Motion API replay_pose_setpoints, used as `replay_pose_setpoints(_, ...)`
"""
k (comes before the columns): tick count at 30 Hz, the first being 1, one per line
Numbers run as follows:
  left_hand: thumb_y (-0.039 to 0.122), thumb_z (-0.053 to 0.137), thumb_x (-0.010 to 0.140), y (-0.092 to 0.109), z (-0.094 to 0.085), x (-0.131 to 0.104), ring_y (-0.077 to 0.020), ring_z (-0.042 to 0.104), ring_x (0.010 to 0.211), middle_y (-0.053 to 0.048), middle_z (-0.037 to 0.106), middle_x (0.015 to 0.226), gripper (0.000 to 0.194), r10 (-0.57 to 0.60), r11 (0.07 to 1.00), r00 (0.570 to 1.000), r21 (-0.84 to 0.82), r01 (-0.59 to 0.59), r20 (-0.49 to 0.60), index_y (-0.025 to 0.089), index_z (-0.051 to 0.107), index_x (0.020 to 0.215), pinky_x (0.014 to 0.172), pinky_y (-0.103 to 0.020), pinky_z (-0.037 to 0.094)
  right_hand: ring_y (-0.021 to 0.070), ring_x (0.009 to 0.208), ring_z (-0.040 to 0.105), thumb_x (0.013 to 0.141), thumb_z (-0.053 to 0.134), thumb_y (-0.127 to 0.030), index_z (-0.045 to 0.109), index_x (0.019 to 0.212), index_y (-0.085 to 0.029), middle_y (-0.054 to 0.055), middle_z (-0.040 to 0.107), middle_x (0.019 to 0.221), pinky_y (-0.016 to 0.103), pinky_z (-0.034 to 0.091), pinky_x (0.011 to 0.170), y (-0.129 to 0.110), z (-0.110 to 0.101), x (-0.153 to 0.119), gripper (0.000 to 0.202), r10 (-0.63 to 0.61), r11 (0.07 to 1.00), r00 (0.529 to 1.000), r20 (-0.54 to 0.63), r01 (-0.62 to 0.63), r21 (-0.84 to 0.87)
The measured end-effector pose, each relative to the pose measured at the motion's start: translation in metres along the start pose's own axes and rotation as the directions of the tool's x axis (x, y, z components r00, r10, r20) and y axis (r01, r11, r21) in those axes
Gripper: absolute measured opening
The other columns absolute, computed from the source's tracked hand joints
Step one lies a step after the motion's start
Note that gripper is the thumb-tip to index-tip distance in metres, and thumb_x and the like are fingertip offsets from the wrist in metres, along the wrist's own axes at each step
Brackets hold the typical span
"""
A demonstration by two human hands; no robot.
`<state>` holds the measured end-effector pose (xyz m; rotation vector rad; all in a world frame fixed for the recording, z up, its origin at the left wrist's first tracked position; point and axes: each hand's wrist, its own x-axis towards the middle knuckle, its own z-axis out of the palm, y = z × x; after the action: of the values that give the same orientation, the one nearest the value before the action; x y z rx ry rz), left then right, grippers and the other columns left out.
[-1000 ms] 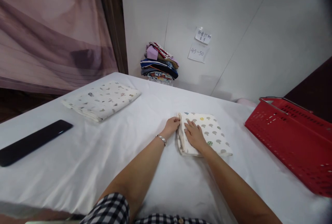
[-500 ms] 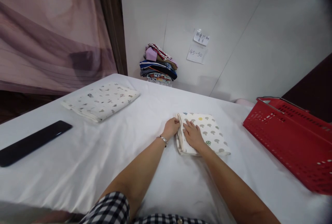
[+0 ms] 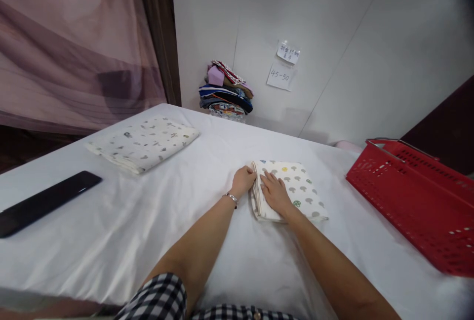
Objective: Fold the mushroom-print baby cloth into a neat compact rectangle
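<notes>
A folded white cloth with grey, yellow and green mushroom prints lies on the white-covered table, right of the middle. At its left folded edge, my left hand pinches the layers with its fingers closed. My right hand rests flat on top near that same edge, fingers spread. A second folded cloth with small plant prints lies at the back left, touched by neither hand.
A black flat object lies at the left. At the right stands a red basket. Behind the table's far edge is a stack of folded fabrics. Two paper notes hang on the wall, and a pink curtain hangs at the left.
</notes>
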<state>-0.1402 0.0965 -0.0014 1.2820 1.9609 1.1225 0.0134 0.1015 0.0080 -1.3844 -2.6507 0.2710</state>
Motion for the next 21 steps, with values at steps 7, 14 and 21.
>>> replay_pose_setpoints(7, 0.020, 0.055, 0.074, -0.004, 0.002, -0.002, -0.0139, 0.059, 0.073, -0.003, 0.067, 0.080, 0.006, 0.048, 0.999, 0.999, 0.019, -0.048, -0.009, 0.017, 0.060, 0.076, 0.065, -0.023, 0.040, 0.0245, 0.138, 0.016, 0.091, 0.032, -0.030, 0.041, 0.135, -0.023, 0.007, 0.025, 0.150, 0.052, 0.016, 0.107, 0.000, -0.010, 0.004, 0.045, -0.021, 0.998, 0.999, 0.027, 0.020, 0.053)
replay_pose_setpoints(14, 0.018, 0.057, 0.073, -0.006, 0.003, -0.001, -0.0133, 0.059, 0.072, -0.003, 0.066, 0.079, 0.006, 0.048, 0.998, 0.999, -0.038, -0.048, -0.018, 0.017, 0.060, 0.079, 0.066, -0.022, 0.041, 0.0202, 0.138, 0.020, 0.093, 0.024, -0.030, 0.033, 0.141, -0.017, 0.008, 0.028, 0.148, 0.048, 0.012, 0.110, -0.017, -0.002, -0.003, 0.050, -0.096, 0.993, 0.995, 0.030, 0.093, 0.076)
replay_pose_setpoints(21, 0.017, 0.057, 0.075, -0.006, -0.001, 0.002, -0.0109, 0.057, 0.068, -0.002, 0.065, 0.079, 0.011, -0.019, 0.978, 1.000, -0.208, 0.023, 0.020, 0.016, 0.059, 0.085, 0.062, -0.021, 0.042, 0.0186, 0.137, 0.022, 0.093, 0.027, -0.030, 0.043, 0.134, -0.021, 0.006, 0.034, 0.146, 0.046, 0.012, 0.111, -0.010, -0.013, -0.005, 0.045, -0.071, 0.972, 0.994, 0.079, 0.052, 0.227)
